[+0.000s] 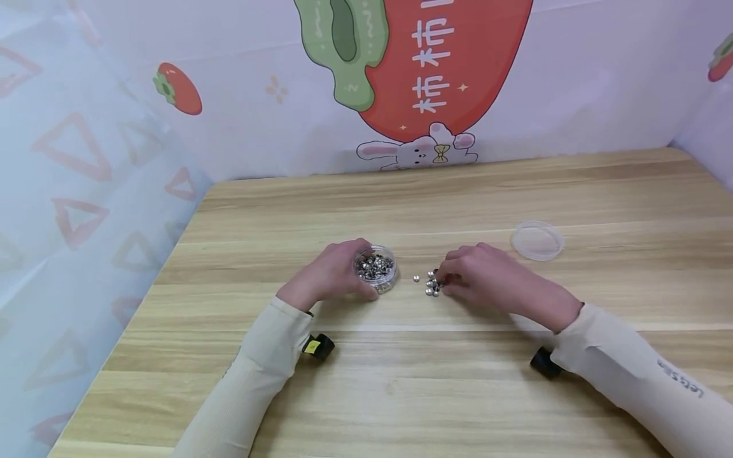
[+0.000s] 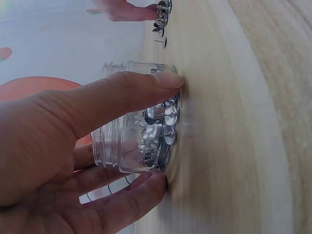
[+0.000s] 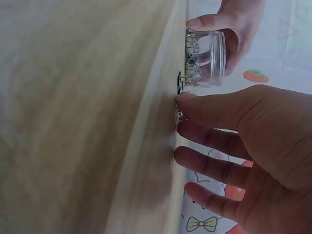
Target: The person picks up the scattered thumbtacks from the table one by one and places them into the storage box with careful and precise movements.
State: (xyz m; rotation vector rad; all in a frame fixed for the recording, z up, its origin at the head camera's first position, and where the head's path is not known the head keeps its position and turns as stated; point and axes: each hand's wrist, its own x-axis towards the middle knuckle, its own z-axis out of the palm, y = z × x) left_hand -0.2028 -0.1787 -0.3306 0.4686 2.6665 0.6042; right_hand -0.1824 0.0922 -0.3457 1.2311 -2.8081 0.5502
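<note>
A round clear plastic jar [image 1: 389,280] stands upright on the table with many silver thumbtacks [image 1: 375,266] inside. My left hand [image 1: 339,270] grips it from the left, with the thumb [image 2: 168,80] along the near side and the fingers round the far side. To the right of the jar lies a small loose group of thumbtacks [image 1: 429,284], with one tack [image 1: 416,278] a little apart. Over the right side of this group is my right hand [image 1: 487,277]. Its thumb and index fingertips pinch at a silver thumbtack [image 3: 179,116] low at the tabletop; the other fingers spread beside them.
A clear round lid [image 1: 537,240] lies flat behind the right hand. The wood-grain table [image 1: 389,388] ends at a printed backdrop [image 1: 258,121] behind and on the left. Each wrist carries a small black camera.
</note>
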